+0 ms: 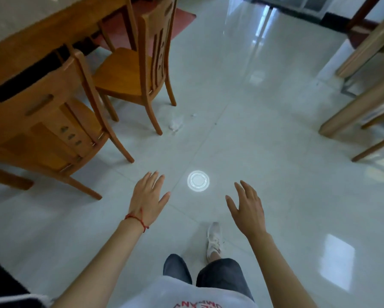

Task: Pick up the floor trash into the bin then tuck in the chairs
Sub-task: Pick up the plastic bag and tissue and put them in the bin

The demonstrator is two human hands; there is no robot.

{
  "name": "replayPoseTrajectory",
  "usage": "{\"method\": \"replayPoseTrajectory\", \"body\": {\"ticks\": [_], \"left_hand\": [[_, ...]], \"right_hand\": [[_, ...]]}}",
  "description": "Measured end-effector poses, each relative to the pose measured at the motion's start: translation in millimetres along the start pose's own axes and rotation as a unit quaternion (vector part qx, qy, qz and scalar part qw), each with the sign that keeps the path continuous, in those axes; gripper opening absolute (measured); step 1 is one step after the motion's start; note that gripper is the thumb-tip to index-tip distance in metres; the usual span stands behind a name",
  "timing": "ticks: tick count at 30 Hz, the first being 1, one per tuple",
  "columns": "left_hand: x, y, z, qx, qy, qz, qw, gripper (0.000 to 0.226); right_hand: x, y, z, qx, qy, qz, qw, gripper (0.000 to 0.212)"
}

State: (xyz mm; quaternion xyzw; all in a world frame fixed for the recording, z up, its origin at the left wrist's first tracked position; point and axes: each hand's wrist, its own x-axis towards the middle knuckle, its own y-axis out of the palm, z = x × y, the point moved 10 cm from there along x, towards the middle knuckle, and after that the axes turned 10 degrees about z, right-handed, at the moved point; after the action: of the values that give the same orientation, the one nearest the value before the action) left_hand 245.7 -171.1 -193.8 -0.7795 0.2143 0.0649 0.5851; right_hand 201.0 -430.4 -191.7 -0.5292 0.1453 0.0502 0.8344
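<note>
Your left hand [147,194] and right hand [247,210] hover spread and empty, either side of the round white plastic lid [198,181] lying flat on the glossy pale tiled floor [275,152]. Flat lids resist pinching, so likely slide a fingertip under its rim. Beyond the lid, near the wooden chair [133,70], lies blurred crumpled whitish trash [176,125]. No bin shows.

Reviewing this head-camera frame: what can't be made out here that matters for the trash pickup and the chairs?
- Bin: none shows in the head view; where it stands cannot be told.
- Crumpled trash by the farther chair: pale and blurred against the floor, so its material is unclear.
- White speck beyond it: too small to identify.
- Nearer chair: its left side is cut off by the frame edge.
- Round white lid: glare washes out its surface.
</note>
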Motion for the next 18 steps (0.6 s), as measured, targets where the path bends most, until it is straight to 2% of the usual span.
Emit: {"method": "replayPoseTrajectory", "body": {"ticks": [6, 18], "left_hand": [[69, -10, -24, -0.002, 0.003, 0.002, 1.000, 0.073], [233, -60, -92, -0.042, -0.040, -0.019, 0.998, 0.069]], "right_hand": [[61, -28, -26, 0.000, 0.004, -0.003, 1.000, 0.052], [228, -112, -66, -0.015, -0.044, 0.040, 0.998, 0.052]]}}
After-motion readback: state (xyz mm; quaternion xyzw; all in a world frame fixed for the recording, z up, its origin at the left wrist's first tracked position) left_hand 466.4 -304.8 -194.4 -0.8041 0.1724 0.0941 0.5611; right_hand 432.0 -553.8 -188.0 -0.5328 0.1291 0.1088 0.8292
